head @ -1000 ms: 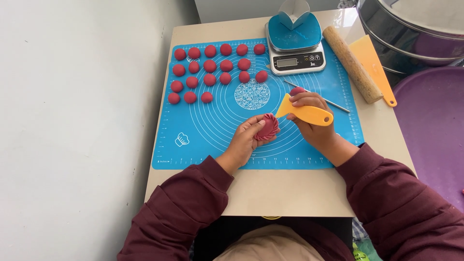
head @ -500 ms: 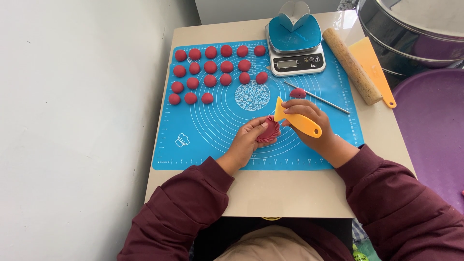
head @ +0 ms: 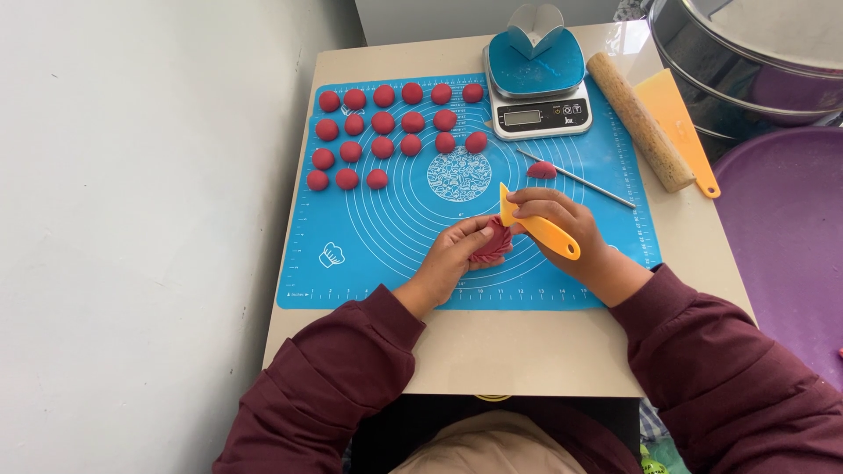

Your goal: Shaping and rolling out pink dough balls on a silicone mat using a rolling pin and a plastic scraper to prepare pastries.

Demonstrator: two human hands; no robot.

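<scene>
My left hand (head: 452,254) cups a flattened piece of dark red dough (head: 492,242) on the blue silicone mat (head: 369,237). My right hand (head: 562,224) grips a yellow plastic scraper (head: 537,223), its blade edge touching the dough's right side. Several red dough balls (head: 386,132) lie in rows at the mat's far left. A small red dough lump (head: 542,170) rests beside a thin metal rod (head: 575,177) just beyond my right hand.
A digital scale (head: 537,92) with a blue bowl stands at the far edge. A wooden rolling pin (head: 639,121) and an orange scraper (head: 678,123) lie at the right. Metal steamer pans (head: 755,61) and a purple basin (head: 790,237) sit off the table's right side.
My right hand has brought the yellow scraper down and left, from above the dough to its right edge. My left hand stays on the dough.
</scene>
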